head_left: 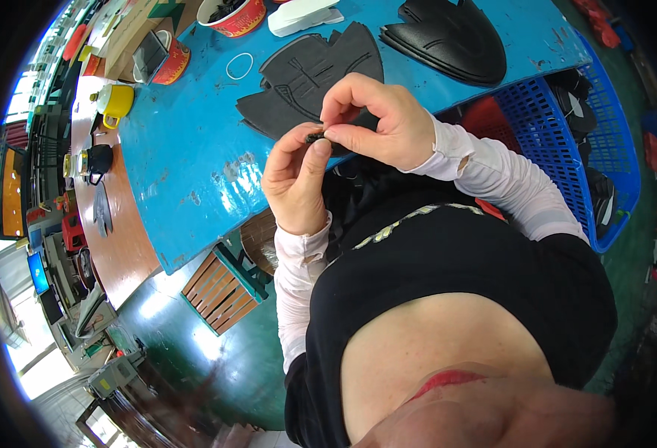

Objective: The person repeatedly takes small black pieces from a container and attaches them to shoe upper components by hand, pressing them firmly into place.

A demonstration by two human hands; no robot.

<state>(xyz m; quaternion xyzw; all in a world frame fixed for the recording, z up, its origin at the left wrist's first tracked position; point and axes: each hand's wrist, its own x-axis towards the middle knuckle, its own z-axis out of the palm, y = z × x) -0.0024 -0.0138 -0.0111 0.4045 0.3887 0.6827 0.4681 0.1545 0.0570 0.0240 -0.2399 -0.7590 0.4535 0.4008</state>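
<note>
My left hand (pixel 300 178) is closed in a pinch on a small black piece (pixel 313 137), too small to make out its kind. The thumb and forefinger of my right hand (pixel 379 125) meet at the same piece. Both hands are raised in front of me at the near edge of the blue table (pixel 187 149). Just beyond them lies a flat black moulded panel (pixel 317 67) with ridges and a jagged outline, partly hidden by my fingers. Farther right rests a second, glossier black moulded panel (pixel 455 41).
Red tubs (pixel 243 21) and a white stack (pixel 302 16) stand at the table's far side, near a white ring (pixel 240 66). A blue plastic basket (pixel 552 142) with black parts is at my right. A slatted wooden stool (pixel 220 291) stands below. A yellow mug (pixel 116 103) sits leftward.
</note>
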